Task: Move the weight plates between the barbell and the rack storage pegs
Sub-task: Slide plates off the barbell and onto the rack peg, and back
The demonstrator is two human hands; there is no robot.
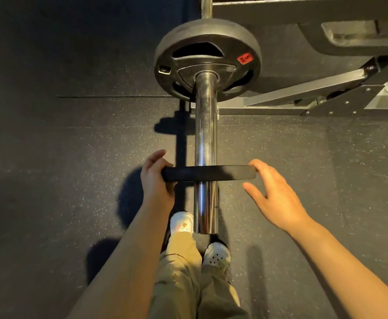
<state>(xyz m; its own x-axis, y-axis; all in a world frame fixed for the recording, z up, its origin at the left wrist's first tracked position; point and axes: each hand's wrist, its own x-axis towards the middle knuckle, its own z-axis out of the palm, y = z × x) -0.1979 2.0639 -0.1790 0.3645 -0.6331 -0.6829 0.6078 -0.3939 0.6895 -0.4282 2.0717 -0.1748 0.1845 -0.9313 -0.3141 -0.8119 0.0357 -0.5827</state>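
A chrome barbell sleeve [205, 134] points toward me from the top of the view. A black weight plate [229, 48] with a red label sits far up the sleeve. A second, thin black plate [232, 173] is on the sleeve nearer its end, seen edge-on. My left hand [155, 180] grips that thin plate's left rim, fingers curled over it. My right hand [273, 192] is at the plate's right rim with fingers spread; its fingertips touch or nearly touch the edge.
A black steel rack frame [314, 88] with a slanted brace stands at the upper right. Dark speckled rubber flooring [62, 146] spreads all around. My legs and white shoes [217, 256] are directly below the sleeve's end.
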